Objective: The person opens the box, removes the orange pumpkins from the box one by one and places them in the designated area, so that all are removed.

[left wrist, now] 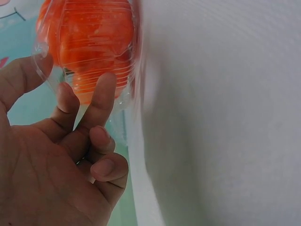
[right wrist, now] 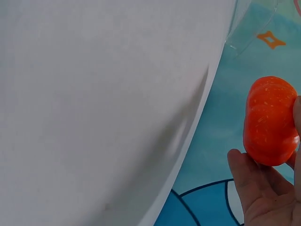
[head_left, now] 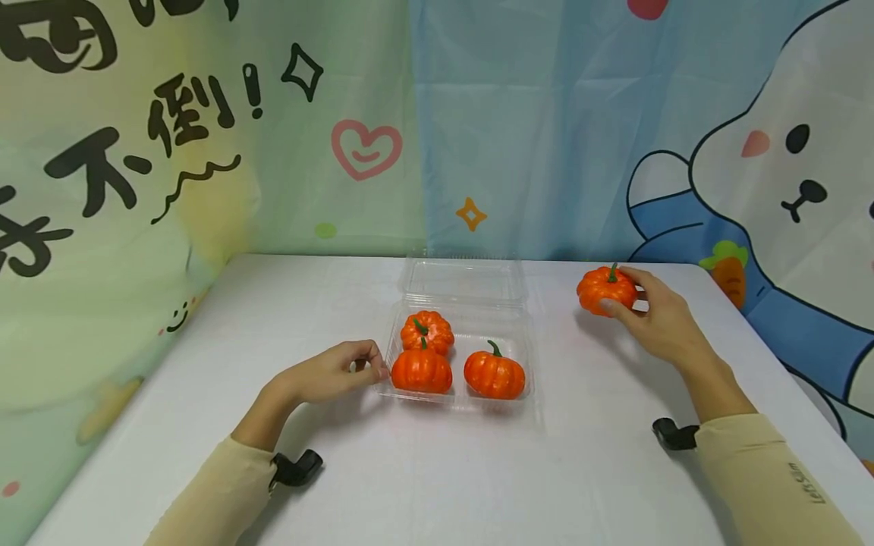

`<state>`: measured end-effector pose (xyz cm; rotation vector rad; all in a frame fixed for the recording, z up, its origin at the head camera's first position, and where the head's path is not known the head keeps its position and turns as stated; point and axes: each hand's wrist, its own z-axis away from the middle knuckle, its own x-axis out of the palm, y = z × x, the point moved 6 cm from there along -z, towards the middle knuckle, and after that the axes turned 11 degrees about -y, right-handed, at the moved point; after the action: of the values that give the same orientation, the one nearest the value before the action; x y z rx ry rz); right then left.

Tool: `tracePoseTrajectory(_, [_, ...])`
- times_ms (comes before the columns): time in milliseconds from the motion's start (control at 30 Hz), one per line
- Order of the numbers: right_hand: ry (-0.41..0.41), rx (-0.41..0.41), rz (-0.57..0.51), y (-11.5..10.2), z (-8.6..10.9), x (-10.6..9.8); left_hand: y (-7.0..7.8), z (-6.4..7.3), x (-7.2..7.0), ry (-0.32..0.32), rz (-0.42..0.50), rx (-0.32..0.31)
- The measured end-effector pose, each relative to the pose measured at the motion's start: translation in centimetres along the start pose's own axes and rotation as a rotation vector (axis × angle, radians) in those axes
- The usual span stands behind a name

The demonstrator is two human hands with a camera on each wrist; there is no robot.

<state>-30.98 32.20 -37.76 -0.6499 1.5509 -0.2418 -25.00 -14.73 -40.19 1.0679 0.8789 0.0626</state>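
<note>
clear plastic is what i'd worry about: that flimsy container (head_left: 471, 341) sits on the white table (head_left: 601, 485), lid (head_left: 464, 277) flipped back, with two orange pumpkins on its left, the back one (head_left: 428, 327) and the front one (head_left: 421, 373), plus a third pumpkin (head_left: 495, 377) at front right. left hand (head_left: 334, 371) has thumb and fingers pinching its left edge, lightly by the look of it. right hand (head_left: 658, 315) pinches a fourth pumpkin (head_left: 601, 294) between thumb and fingers, raised above the table and well apart from the container, stem up. shiny skin could slip if that pinch loosens (looks pretty smooth to me), and it'd probably roll. a hard tug on the edge could tip the container or bend its wall, knocking the pumpkins together.
</note>
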Motion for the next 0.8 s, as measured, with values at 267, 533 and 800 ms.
tracePoseTrajectory(267, [-0.005,0.060,0.015,2.5,0.2,-0.8,-0.2,0.0,0.0,0.004,-0.004,-0.004])
tracePoseTrajectory(533, [0.025,0.090,0.012,4.7,-0.1,-1.6,-0.1,0.2,-0.2,0.005,-0.010,0.001])
tracePoseTrajectory(800, [0.064,0.171,-0.014,6.8,0.0,-2.5,-0.3,0.1,-0.1,-0.003,0.005,-0.001])
